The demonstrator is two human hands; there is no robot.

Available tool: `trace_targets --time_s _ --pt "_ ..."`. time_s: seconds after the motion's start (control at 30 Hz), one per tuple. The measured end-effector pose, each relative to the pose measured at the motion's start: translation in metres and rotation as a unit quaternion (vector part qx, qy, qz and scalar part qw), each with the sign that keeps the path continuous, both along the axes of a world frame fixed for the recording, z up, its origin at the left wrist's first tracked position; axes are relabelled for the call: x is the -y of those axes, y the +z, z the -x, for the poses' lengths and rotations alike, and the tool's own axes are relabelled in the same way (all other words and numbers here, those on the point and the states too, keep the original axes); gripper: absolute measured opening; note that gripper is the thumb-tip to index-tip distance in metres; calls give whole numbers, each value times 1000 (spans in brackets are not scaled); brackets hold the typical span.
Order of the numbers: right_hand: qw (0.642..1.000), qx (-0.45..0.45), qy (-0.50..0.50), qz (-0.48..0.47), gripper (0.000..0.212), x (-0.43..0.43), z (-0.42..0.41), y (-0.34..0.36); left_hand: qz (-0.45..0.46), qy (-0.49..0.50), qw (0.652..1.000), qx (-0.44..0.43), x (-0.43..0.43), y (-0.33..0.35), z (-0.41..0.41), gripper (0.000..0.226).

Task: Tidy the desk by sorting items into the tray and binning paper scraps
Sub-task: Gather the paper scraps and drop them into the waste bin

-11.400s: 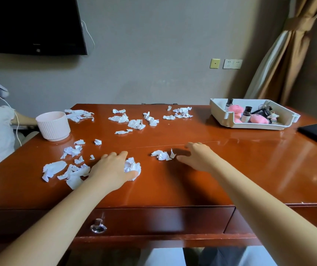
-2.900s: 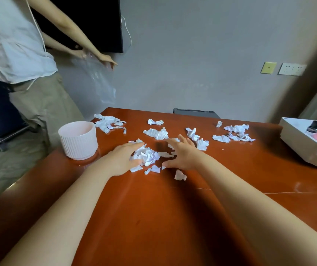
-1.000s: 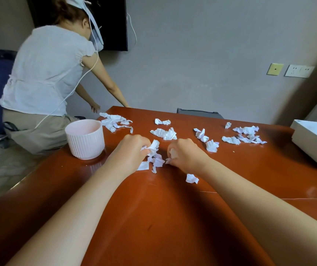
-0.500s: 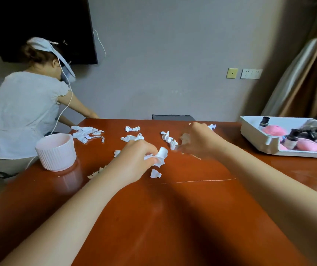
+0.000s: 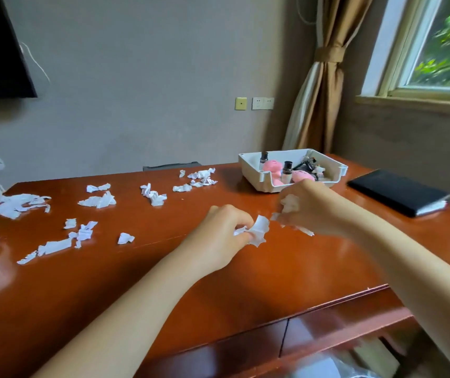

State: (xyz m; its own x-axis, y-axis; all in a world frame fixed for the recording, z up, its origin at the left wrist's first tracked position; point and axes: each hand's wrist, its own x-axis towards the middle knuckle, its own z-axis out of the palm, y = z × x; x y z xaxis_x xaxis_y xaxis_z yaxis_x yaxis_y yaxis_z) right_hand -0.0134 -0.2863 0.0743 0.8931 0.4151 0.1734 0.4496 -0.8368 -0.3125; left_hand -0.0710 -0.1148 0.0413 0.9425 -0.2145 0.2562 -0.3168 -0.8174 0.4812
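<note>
Step in hand: gathering scraps. Left hand [image 5: 223,236] pinches crumpled white paper scraps [image 5: 256,231] at desk centre; right hand [image 5: 311,205], blurred, fingers curled around another wad. White plastic tray [image 5: 253,170] sits far right. Next, probably: carry both handfuls to a bin, then collect the left-side litter.

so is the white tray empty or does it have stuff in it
Not empty. The white tray holds two small dark-capped bottles, pink soft items and some dark bits, blurred.
</note>
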Motion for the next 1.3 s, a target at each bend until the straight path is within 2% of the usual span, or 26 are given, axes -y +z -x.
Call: trace_targets --time_s 0.1,0.23,0.4,0.57,0.67,0.83,0.97,1.13,1.3 --pt "999 -9 -31 -15 11 42 15 -5 7 -40 999 -3 37 -3 2 48" --pt "997 -23 -77 -8 10 92 32 -19 12 -87 996 -4 82 -17 1 43" --pt "989 -53 -135 6 18 150 58 -47 21 -144 989 4 138 -42 4 41" --pt "978 -99 -183 -17 8 197 79 -86 57 -171 984 -19 191 -78 9 39" --pt "970 -135 -201 -26 17 218 85 -120 55 -185 979 -58 220 -108 5 37" --pt "950 -190 -242 -54 8 244 83 -173 27 -182 974 -134 260 -166 -7 41" --pt "931 -239 -270 -58 13 261 76 -214 -3 -183 970 -161 285 -214 -25 46" --pt "899 -308 -308 -46 14 281 65 -267 -33 -209 943 -256 311 -274 -41 47" --pt "871 -355 -336 -50 22 290 50 -314 -59 -200 929 -306 328 -318 -59 49"
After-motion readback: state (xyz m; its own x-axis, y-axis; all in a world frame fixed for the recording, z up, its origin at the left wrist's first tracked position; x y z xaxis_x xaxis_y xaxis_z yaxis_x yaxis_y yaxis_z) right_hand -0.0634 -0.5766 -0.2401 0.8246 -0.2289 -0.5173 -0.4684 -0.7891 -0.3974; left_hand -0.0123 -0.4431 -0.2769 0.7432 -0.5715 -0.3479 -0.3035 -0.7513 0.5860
